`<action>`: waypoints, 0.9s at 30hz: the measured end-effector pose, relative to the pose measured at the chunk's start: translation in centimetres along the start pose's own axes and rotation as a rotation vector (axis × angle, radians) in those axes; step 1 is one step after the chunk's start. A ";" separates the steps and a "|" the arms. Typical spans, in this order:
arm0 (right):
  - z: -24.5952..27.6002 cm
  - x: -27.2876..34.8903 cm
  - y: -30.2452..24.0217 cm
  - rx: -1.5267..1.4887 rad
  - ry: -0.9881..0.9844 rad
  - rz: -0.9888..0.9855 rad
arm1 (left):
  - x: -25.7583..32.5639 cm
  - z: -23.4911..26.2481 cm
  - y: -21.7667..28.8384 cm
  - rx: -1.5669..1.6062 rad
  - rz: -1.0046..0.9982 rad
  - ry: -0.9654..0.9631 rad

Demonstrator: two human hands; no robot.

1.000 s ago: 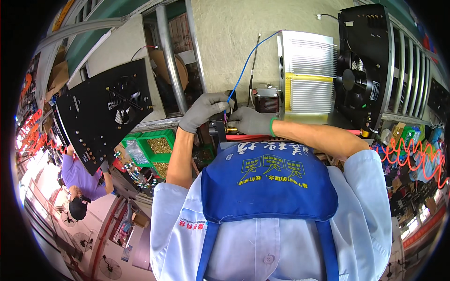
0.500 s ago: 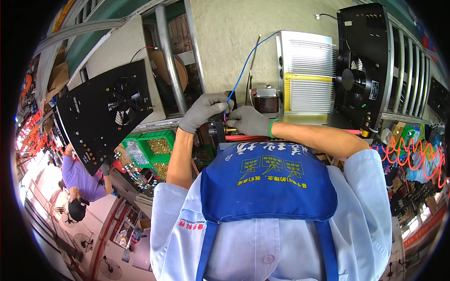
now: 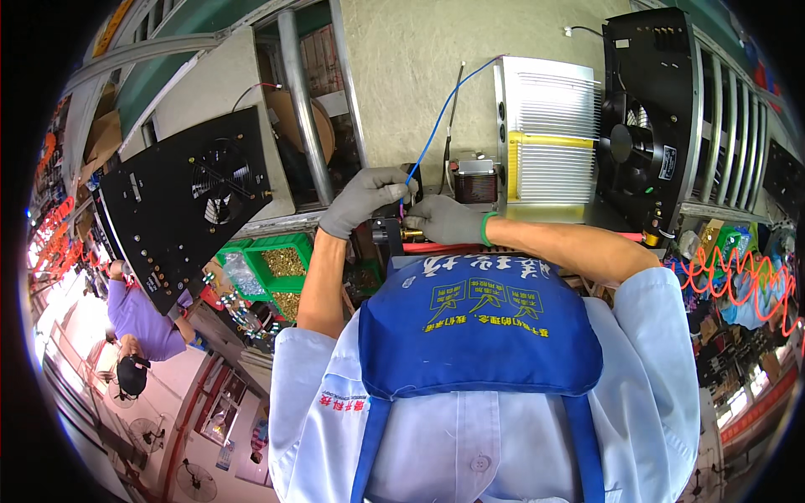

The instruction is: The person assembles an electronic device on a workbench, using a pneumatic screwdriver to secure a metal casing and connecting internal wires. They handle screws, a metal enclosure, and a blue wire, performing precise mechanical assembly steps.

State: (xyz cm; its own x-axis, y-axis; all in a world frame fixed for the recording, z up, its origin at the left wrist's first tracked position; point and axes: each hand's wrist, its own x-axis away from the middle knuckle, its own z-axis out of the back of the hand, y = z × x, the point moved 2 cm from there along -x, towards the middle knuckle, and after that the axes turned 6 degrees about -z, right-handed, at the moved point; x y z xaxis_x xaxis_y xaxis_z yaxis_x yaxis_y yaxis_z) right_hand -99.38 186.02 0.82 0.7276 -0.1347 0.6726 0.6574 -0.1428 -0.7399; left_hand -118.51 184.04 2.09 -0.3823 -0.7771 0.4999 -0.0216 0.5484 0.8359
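Note:
My left hand [image 3: 367,203], in a grey glove, is closed, its thumb and forefinger pinching a thin blue wire [image 3: 439,117]. The wire curves up and right to the end of a silver finned heat sink [image 3: 553,101] with a yellow band. Close beside it, my right hand [image 3: 446,220], also gloved, has curled fingers at the wire's lower end. What those fingers hold is hidden. A brass fitting [image 3: 412,234] and a black part [image 3: 385,230] sit just below the fingertips. Right of my hands stands a small dark finned block [image 3: 476,186] with a metal top.
A black panel with a fan [image 3: 641,126] stands at right, another black fan panel [image 3: 189,197] at left. Green bins [image 3: 272,243] hold brass pieces. A metal roller [image 3: 303,109] crosses the bench frame. Beyond the left panel is a person in purple [image 3: 147,318]. An orange coiled hose [image 3: 738,277] hangs right.
My two hands stay nearly in place around the blue wire, with only slight finger movement. At the left, the person in purple has shifted a little.

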 end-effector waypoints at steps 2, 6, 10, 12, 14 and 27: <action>0.3 -0.2 -0.1 0.014 0.001 -0.015 | 0.0 0.0 0.1 -0.024 -0.012 0.010; 0.3 0.6 0.0 -0.170 0.103 0.028 | 0.2 -0.1 -0.3 -0.013 -0.004 0.024; 0.3 -0.2 0.0 -0.037 0.025 0.047 | 0.1 0.1 -0.3 -0.030 0.011 0.021; 0.7 0.0 -0.5 0.003 -0.038 -0.018 | 0.1 0.1 -0.3 -0.030 0.004 0.018; 1.8 0.7 -1.4 -0.024 0.023 -0.064 | 0.2 0.0 -0.3 -0.019 -0.006 0.024; 0.2 1.0 -0.3 0.209 0.039 0.012 | 0.3 -0.2 0.7 -0.027 0.012 0.025</action>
State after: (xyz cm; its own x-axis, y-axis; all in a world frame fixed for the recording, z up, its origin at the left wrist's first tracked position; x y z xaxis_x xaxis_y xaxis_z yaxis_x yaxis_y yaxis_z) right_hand -98.81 186.12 1.69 0.7300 -0.1733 0.6611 0.6782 0.0647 -0.7320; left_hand -118.43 184.13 2.84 -0.3590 -0.7781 0.5154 0.0078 0.5497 0.8353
